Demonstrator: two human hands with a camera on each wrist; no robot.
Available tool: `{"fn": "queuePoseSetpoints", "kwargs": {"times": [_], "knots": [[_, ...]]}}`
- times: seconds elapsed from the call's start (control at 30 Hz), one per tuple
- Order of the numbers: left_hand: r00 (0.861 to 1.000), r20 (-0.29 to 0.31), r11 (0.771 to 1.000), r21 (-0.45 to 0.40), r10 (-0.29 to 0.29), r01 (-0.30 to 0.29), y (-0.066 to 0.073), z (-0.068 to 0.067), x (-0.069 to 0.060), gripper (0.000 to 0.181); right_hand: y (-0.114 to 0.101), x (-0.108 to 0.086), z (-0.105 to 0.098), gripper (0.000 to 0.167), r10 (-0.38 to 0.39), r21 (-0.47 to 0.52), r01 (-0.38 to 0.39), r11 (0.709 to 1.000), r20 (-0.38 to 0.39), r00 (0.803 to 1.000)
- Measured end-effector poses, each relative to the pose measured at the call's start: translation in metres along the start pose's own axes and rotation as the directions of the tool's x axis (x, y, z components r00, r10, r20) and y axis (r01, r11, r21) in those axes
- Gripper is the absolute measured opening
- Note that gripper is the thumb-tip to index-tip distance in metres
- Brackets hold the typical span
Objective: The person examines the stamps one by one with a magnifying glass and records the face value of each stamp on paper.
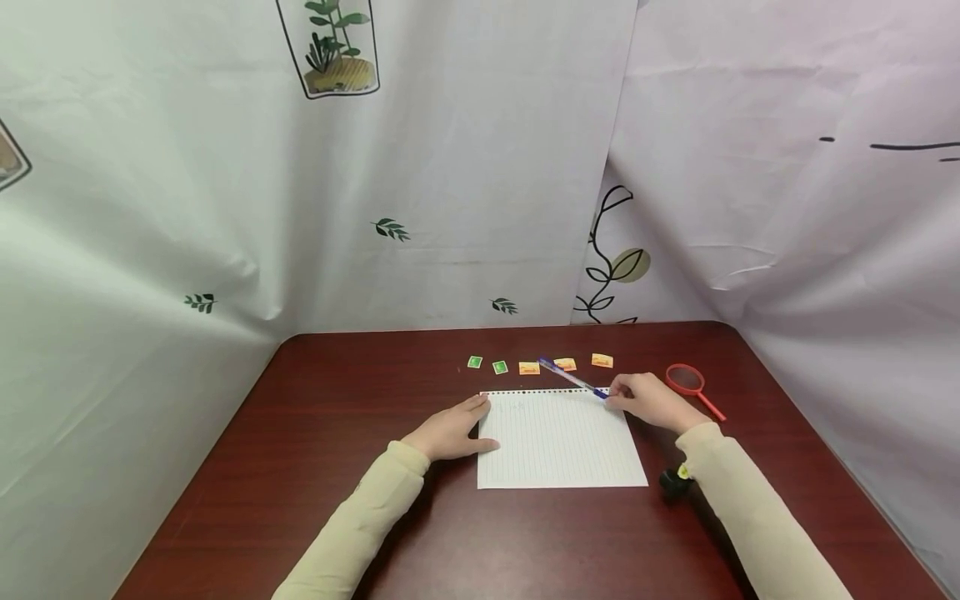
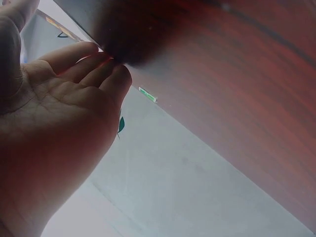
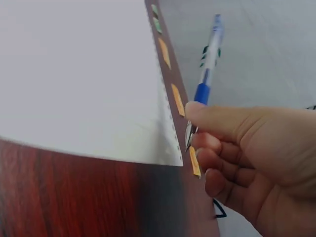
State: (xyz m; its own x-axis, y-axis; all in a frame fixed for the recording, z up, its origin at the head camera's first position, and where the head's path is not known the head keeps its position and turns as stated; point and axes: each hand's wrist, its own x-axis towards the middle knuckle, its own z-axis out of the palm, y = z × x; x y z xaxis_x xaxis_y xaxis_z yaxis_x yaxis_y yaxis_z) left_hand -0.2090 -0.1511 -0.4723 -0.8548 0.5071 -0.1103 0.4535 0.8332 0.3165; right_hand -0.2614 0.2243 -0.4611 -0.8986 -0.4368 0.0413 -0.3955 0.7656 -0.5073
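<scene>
A lined sheet of paper (image 1: 558, 442) with a perforated top edge lies on the dark red table. My left hand (image 1: 448, 432) rests at its left edge, thumb over the paper and the other fingers stretched toward the top left corner. In the left wrist view those fingers (image 2: 94, 69) look loosely extended. Near the top right corner, my right hand (image 1: 651, 402) pinches a blue-and-clear ballpoint pen (image 1: 564, 374). The right wrist view shows the pen's blue grip (image 3: 202, 94) by the thumb, its metal tip pointing down beside the paper's perforated edge.
Beyond the paper lie two green stamp-like pieces (image 1: 500, 367) and three orange ones (image 1: 528, 367) in a row. A red magnifying glass (image 1: 701, 390) lies right of my right hand. Beside my right sleeve sits a small dark object (image 1: 672, 485). Printed white cloth (image 1: 450, 167) hangs behind the table.
</scene>
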Motion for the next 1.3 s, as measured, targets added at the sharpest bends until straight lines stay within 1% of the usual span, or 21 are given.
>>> {"fn": "queuePoseSetpoints", "kwargs": {"times": [0.2, 0.33, 0.43, 0.53, 0.63, 0.83, 1.0, 1.13, 1.3], "knots": [[1.000, -0.001, 1.000, 0.006, 0.005, -0.005, 0.001, 0.000, 0.000, 0.082, -0.005, 0.000, 0.003, 0.010, -0.038, 0.098, 0.048, 0.994, -0.097, 0.995], [1.000, -0.003, 1.000, -0.003, 0.007, -0.007, 0.000, 0.000, -0.001, 0.082, -0.008, 0.001, 0.009, 0.011, -0.033, 0.167, 0.060, 0.984, -0.160, 0.986], [1.000, -0.007, 1.000, -0.005, 0.003, -0.003, 0.000, 0.000, -0.001, 0.082, -0.009, 0.002, 0.013, 0.014, -0.028, 0.221, 0.070, 0.973, -0.187, 0.982], [1.000, -0.006, 1.000, -0.007, 0.000, 0.000, 0.000, 0.001, -0.001, 0.081, -0.010, 0.002, 0.018, 0.021, -0.012, 0.266, 0.063, 0.962, -0.191, 0.982], [1.000, 0.005, 1.000, -0.016, -0.006, 0.006, 0.000, 0.001, -0.002, 0.081, -0.011, 0.001, 0.023, 0.023, 0.013, 0.300, 0.047, 0.953, -0.195, 0.981], [1.000, -0.005, 0.999, -0.037, -0.003, 0.003, 0.002, -0.001, -0.002, 0.081, -0.014, 0.003, 0.029, 0.010, 0.034, 0.353, 0.053, 0.934, -0.237, 0.971], [1.000, -0.002, 0.999, -0.033, -0.011, 0.011, 0.002, 0.000, -0.001, 0.081, -0.018, 0.005, 0.033, 0.007, 0.066, 0.389, 0.033, 0.920, -0.238, 0.969], [1.000, -0.002, 1.000, -0.029, -0.004, 0.004, 0.001, 0.001, 0.000, 0.081, -0.019, 0.006, 0.036, 0.006, 0.079, 0.407, 0.023, 0.913, -0.232, 0.970], [1.000, 0.005, 1.000, -0.025, -0.008, 0.008, 0.000, 0.001, 0.001, 0.081, -0.020, 0.008, 0.038, 0.009, 0.118, 0.489, 0.002, 0.873, -0.214, 0.970]]}}
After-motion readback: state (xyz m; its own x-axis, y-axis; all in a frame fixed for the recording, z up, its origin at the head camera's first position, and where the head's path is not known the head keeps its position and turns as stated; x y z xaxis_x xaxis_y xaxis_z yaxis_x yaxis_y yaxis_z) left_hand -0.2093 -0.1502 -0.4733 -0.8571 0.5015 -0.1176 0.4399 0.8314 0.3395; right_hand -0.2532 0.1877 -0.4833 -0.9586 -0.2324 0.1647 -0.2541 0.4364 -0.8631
